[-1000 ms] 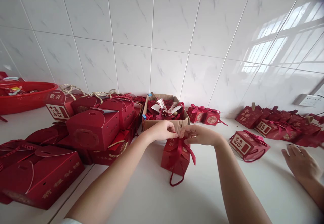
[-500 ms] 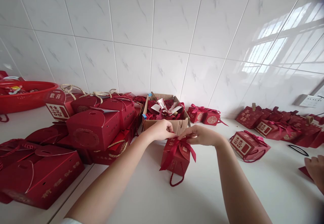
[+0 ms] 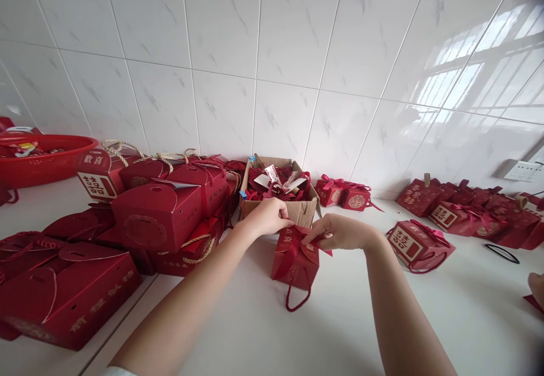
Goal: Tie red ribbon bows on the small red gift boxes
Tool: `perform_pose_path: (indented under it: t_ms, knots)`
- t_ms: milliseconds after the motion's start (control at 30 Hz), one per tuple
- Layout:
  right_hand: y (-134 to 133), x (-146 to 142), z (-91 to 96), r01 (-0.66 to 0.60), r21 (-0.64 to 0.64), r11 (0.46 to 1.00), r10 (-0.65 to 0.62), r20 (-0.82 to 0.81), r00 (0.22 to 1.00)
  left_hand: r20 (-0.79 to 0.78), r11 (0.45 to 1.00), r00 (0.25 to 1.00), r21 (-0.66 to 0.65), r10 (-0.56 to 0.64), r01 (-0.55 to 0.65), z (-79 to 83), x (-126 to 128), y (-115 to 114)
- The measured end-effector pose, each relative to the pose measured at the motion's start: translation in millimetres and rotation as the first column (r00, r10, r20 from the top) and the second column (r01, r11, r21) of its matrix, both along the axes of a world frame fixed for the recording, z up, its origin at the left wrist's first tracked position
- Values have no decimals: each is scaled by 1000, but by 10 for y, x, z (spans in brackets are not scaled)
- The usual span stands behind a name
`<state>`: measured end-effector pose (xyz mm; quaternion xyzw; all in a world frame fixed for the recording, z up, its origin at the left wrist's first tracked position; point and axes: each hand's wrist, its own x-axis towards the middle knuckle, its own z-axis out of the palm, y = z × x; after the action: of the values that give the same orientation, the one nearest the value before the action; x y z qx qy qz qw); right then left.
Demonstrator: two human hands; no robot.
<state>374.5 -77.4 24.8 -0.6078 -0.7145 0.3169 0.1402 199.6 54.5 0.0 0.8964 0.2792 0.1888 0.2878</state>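
In the middle of the white table stands a small red gift box (image 3: 305, 271) with gold lettering and a twisted cord handle (image 3: 297, 307) hanging down its front. A dark red ribbon (image 3: 290, 256) lies over its top and front. My left hand (image 3: 272, 216) pinches the ribbon at the top left of the box, its fingertips partly hidden behind the hand. My right hand (image 3: 338, 232) is closed at the box's upper right, thumb and forefinger pressed together on the ribbon, with one ribbon end showing beneath it.
Stacked red gift boxes (image 3: 157, 217) fill the left side. A cardboard box (image 3: 297, 214) of ribbons stands behind, near the tiled wall. More tied boxes (image 3: 419, 245) stand at right, with a black band (image 3: 502, 253). A red basin (image 3: 46, 163) sits far left. Another person's hand (image 3: 536, 288) shows at the right edge.
My right hand has shifted right and slightly down along the ribbon at the box's top. My left hand stays nearly in place. The other person's hand has moved mostly out of view.
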Motion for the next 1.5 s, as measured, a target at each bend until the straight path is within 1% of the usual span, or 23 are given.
perform_pose_path:
  t_ms: [167,233,300,333,400,433,467,567,633,700,800,933,1100,1300,1433,1500]
  knots:
    - [-12,4,13,-33,-16,999,33,1,999,1,1000,1000,4,6,-6,-16,17,14]
    - [-20,-6,34,-19,36,999,20,-3,1000,14,1000,1000,-26,-14,15,-7,18,4]
    - [-20,-21,52,27,143,989,-25,-15,1000,56,987,996,-139,-74,82,16,14,-23]
    - [-15,-30,55,64,204,977,-59,-26,998,85,967,990,-222,-110,126,31,12,-42]
    - [8,-47,46,140,302,943,-126,-65,990,128,906,978,-373,-164,200,58,7,-85]
    - [24,-54,34,172,332,927,-152,-86,985,132,885,975,-412,-176,216,67,6,-107]
    - [41,-60,19,196,349,916,-170,-105,980,132,880,975,-423,-177,217,72,6,-128]
    - [84,-66,-28,230,341,912,-188,-152,970,106,915,981,-355,-165,192,63,14,-179]
    - [101,-64,-51,251,327,911,-207,-164,965,59,936,984,-303,-168,178,45,28,-201]
    - [118,-64,-68,274,333,902,-239,-143,960,2,950,987,-273,-159,153,22,46,-216]
    - [155,-75,-92,287,366,885,-275,-85,958,-17,967,992,-227,-122,115,-12,76,-227]
    - [175,-82,-104,302,317,899,-293,-76,953,-3,981,993,-157,-114,113,-38,108,-237]
    - [77,-13,-52,280,252,926,-271,-69,960,32,986,994,-126,-108,111,-27,121,-258]
    - [-20,3,4,249,59,967,-250,4,968,48,987,994,-128,-93,99,-50,137,-267]
    - [-12,-49,-10,217,-73,973,-217,13,976,29,991,997,-110,-76,79,-63,148,-262]
    - [-6,-53,-19,198,-116,973,-198,6,980,16,993,997,-95,-72,73,-64,148,-258]
